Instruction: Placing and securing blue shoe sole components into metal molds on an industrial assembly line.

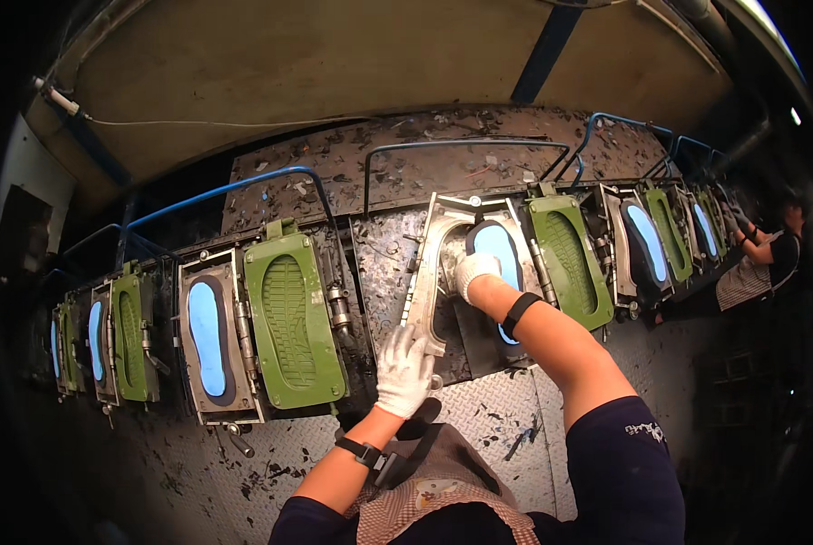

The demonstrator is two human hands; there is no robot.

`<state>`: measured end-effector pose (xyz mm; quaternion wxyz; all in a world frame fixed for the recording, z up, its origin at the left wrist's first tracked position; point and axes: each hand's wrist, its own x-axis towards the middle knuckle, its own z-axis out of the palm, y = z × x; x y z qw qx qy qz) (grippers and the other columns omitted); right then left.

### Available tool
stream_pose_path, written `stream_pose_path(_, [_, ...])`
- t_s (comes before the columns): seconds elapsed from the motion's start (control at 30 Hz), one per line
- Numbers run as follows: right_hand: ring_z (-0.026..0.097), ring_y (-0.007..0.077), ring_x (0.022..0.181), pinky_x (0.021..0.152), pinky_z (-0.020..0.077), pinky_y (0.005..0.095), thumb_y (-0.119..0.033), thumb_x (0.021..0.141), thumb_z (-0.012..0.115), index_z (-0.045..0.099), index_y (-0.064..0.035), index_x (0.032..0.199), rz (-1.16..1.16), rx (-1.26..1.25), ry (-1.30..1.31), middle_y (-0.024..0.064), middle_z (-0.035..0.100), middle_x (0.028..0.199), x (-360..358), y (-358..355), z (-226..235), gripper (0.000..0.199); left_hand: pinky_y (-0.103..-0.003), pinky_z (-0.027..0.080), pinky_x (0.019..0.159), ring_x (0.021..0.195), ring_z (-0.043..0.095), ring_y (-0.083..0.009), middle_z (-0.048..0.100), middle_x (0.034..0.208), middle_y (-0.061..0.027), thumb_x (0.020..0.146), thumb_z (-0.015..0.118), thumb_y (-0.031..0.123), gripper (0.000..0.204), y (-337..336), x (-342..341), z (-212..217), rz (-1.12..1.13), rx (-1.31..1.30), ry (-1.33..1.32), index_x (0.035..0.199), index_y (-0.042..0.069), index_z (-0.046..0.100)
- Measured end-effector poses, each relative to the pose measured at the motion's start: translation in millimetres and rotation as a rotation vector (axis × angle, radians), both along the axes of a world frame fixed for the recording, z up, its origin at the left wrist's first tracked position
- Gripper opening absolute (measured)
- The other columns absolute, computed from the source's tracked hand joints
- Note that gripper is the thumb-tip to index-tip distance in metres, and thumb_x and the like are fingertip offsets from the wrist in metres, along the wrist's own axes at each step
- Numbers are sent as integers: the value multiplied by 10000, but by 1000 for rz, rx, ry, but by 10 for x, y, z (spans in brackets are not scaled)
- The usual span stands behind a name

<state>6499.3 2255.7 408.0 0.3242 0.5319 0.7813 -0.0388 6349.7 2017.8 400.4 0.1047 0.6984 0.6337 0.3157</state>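
My right hand [475, 272], in a white knit glove, is closed at the left edge of a blue-and-black shoe sole [494, 242]. That sole lies within an opened metal mould frame [435, 238] in front of me, and its middle is partly hidden by my hand and forearm. My left hand [403, 368], gloved the same way, holds the lower left corner of this frame, its thumb side partly hidden. Beside the frame, to the right, stands a hinged green mould plate [570, 259] with a sole-shaped tread hollow.
To the left, another green mould plate [290, 318] adjoins a metal frame holding a blue sole [207, 336]. Similar moulds continue both ways. Blue tube rails [234, 189] rise behind. Dark scraps litter the back ledge [334, 173] and metal floor [506, 409]. A co-worker [765, 259] is at far right.
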Motion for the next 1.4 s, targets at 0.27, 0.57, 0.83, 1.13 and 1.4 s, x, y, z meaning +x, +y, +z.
stream_pose_path(0.27, [690,481,999,897,544,518,-169,960,543,538,-31,1427,-1,269,722,321,706,1047,723,-45,-202,487,-449,487,1076,1258,621,-422,609,1400,-269,935,640,220,680,291,369,226,479,-675,-388,1549,46,404])
stream_pose_path(0.57, [698,438,905,883,552,491,-233,993,565,526,-43,1428,-41,92,879,259,710,931,861,164,890,475,-439,400,1143,1387,499,-469,521,1454,-361,1047,441,575,798,216,1454,-627,328,-776,-1083,1567,-22,339])
stream_pose_path(0.83, [384,458,1443,1187,290,606,-276,910,671,540,-125,1456,289,344,827,226,459,1534,1337,-452,251,581,-459,440,1079,1266,578,-486,611,1337,-344,1048,493,572,737,644,1830,-355,510,-698,-922,1438,-53,489])
stream_pose_path(1.13, [360,462,1470,1214,323,549,-307,898,711,567,-97,1421,314,-8,964,240,416,1555,1742,-582,508,582,-413,411,1117,1315,566,-374,601,1390,-275,1057,531,517,705,502,1649,-401,584,-664,-1074,1458,-59,476])
stream_pose_path(1.4, [704,157,829,767,563,293,-117,1011,669,680,-6,1079,-438,-396,1437,73,716,917,1788,-255,1066,131,-441,407,1141,1304,542,-426,537,1434,-248,1024,619,375,585,666,1748,-488,717,-230,-581,1442,-14,493])
